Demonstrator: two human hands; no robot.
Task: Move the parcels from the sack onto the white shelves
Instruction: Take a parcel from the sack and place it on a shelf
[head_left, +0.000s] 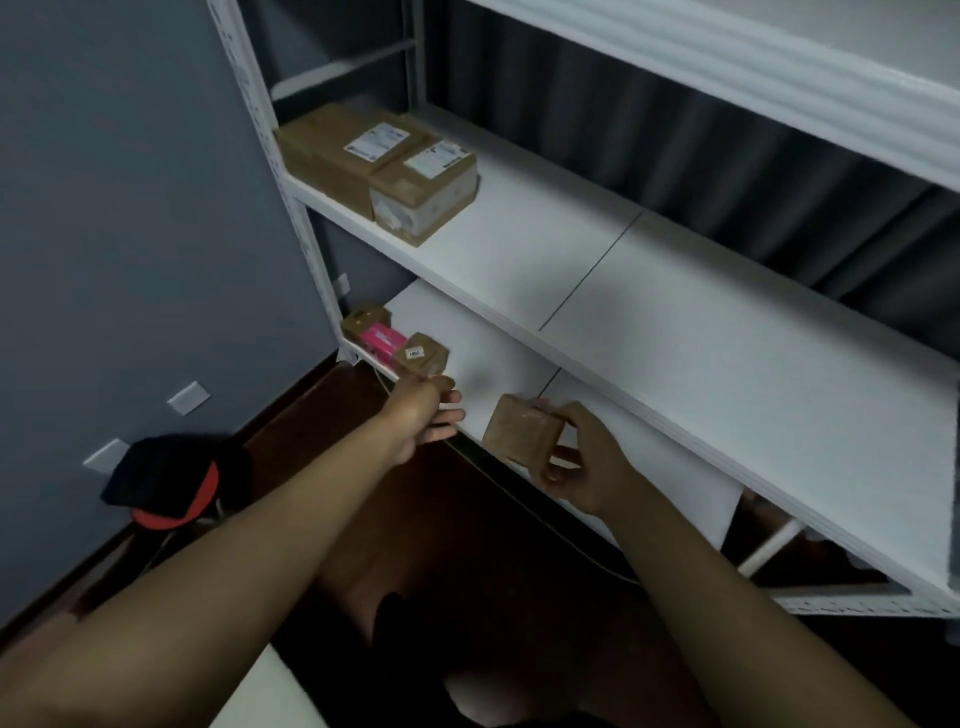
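Below, the right hand (582, 460) grasps a small brown box (522, 430) over the lower shelf (498, 358); the left hand (423, 415) reaches out, fingers relaxed.

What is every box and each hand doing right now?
Small brown box: held by the right hand over the lower shelf's front edge.
Right hand: grips the small brown box.
Left hand: fingers relaxed, holding nothing, near the labelled box.
Labelled box: resting on the lower shelf.
Pink box: resting on the lower shelf.
Two big boxes: side by side on the middle shelf.
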